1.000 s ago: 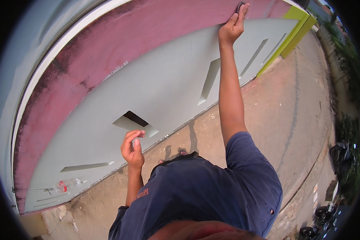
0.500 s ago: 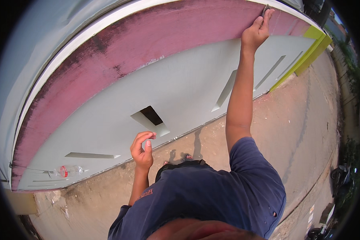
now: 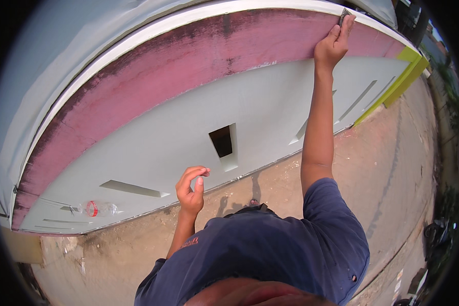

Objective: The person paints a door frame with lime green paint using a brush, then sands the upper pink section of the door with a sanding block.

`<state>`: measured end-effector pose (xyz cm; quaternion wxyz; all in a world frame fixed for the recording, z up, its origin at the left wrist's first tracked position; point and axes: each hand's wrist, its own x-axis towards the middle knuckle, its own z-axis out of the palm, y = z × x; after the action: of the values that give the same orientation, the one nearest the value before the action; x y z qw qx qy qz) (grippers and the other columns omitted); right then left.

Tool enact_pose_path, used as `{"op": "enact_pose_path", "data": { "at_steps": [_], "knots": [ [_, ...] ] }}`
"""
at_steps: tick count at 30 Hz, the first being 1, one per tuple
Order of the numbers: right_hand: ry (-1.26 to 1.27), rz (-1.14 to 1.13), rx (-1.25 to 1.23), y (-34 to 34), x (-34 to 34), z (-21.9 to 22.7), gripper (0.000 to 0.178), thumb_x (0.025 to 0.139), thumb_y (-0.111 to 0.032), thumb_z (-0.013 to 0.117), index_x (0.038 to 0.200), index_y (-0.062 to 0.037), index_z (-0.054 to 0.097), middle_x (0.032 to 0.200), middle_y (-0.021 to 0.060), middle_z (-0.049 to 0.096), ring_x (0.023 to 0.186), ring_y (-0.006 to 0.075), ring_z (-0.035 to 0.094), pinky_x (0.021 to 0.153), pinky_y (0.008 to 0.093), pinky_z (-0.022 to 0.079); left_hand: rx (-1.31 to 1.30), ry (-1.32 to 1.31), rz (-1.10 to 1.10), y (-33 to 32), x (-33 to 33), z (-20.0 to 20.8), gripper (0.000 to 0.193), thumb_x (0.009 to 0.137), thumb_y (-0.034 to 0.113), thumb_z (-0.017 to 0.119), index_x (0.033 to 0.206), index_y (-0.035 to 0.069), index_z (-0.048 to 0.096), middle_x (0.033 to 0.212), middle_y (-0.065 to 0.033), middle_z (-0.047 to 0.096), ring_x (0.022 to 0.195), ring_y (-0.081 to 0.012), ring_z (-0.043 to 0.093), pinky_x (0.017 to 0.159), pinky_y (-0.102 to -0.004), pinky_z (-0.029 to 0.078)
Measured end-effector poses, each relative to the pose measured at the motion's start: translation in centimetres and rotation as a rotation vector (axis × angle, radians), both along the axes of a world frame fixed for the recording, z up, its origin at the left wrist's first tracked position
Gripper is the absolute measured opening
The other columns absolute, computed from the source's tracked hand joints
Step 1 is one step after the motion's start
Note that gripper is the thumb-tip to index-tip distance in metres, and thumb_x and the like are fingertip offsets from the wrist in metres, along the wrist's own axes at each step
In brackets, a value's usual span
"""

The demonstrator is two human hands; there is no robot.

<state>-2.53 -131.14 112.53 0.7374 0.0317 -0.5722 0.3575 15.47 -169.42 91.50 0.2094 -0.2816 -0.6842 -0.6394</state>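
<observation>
While the right arm stretches up to the upper right of the frame, its right hand (image 3: 333, 47) holds a small dark pad (image 3: 344, 17) under its raised fingers. The grip is narrow, closed about the pad, which lies at the upper edge of the pink band (image 3: 188, 71), right by the white strip (image 3: 229, 8). The palm side faces the band; whether the pad is rigid or soft I cannot tell.

At the centre left of the lower half, the left hand (image 3: 191, 189) hangs in front of the wall (image 3: 173, 120), its fingers bent over and its thumb upright, with a small gap between them. How near it is to the wall I cannot tell.

Dark stains mark the band along its top and left end. Below it, the pale wall has a dark opening (image 3: 221, 142) near the middle of the frame, a slanted slot (image 3: 133, 188) at the lower left and more narrow recesses beyond the right forearm. A clear bottle (image 3: 106, 209) with a red ring shows at the lower left, level along its length; what supports it I cannot tell. A yellow-green post (image 3: 407, 81) borders the wall at the upper right. Brown ground (image 3: 367, 188) fills the right side, and the dark blue shirt (image 3: 270, 250) covers the bottom centre, with a foot (image 3: 254, 202) just above it.
</observation>
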Motion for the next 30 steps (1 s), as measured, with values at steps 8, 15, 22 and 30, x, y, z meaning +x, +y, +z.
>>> {"op": "enact_pose_path", "data": {
  "at_steps": [8, 15, 22, 30],
  "knots": [
    [-0.134, 0.124, 0.421, -22.0, 0.4, -6.7, 0.049, 0.104, -0.004, 0.047, 0.153, -0.0041, 0.048, 0.164, 0.0119, 0.039, 0.156, 0.0321, 0.026, 0.126, 0.05, 0.015, 0.0, -0.025, -0.039, -9.5, 0.6, -0.7, 0.017, 0.098, 0.003, 0.057, 0.11, -0.005, 0.067, 0.103, -0.0183, 0.071, 0.089, -0.0249, 0.068, 0.082, -0.0363, 0.056],
    [-0.033, -0.048, 0.144, -16.8, 1.1, -2.4, 0.044, 0.107, -0.007, 0.044, 0.149, 0.0057, 0.047, 0.162, 0.0209, 0.037, 0.154, 0.0336, 0.03, 0.127, 0.0423, 0.02, -0.026, 0.025, -0.042, -16.6, 3.4, -1.2, 0.017, 0.099, 0.004, 0.058, 0.11, -0.005, 0.067, 0.103, -0.0179, 0.071, 0.088, -0.0245, 0.068, 0.081, -0.0358, 0.055],
    [-0.157, 0.147, 0.43, -36.4, 3.0, -5.2, 0.046, 0.104, -0.005, 0.05, 0.15, -0.0026, 0.052, 0.162, 0.0146, 0.041, 0.155, 0.0324, 0.028, 0.126, 0.0474, 0.02, -0.03, 0.052, -0.018, -20.2, 3.5, -0.5, 0.019, 0.1, 0.006, 0.056, 0.112, -0.004, 0.066, 0.104, -0.0192, 0.071, 0.09, -0.0259, 0.068, 0.082, -0.038, 0.056],
    [-0.052, 0.013, 0.038, -25.4, 2.9, -1.0, 0.043, 0.105, -0.003, 0.045, 0.148, 0.0042, 0.05, 0.162, 0.0178, 0.04, 0.153, 0.0353, 0.032, 0.126, 0.0429, 0.021, -0.026, 0.062, 0.039, -23.4, 4.6, -1.2, 0.02, 0.1, 0.007, 0.055, 0.113, -0.005, 0.066, 0.104, -0.0199, 0.07, 0.09, -0.0262, 0.067, 0.083, -0.0389, 0.056]
  ]
}}
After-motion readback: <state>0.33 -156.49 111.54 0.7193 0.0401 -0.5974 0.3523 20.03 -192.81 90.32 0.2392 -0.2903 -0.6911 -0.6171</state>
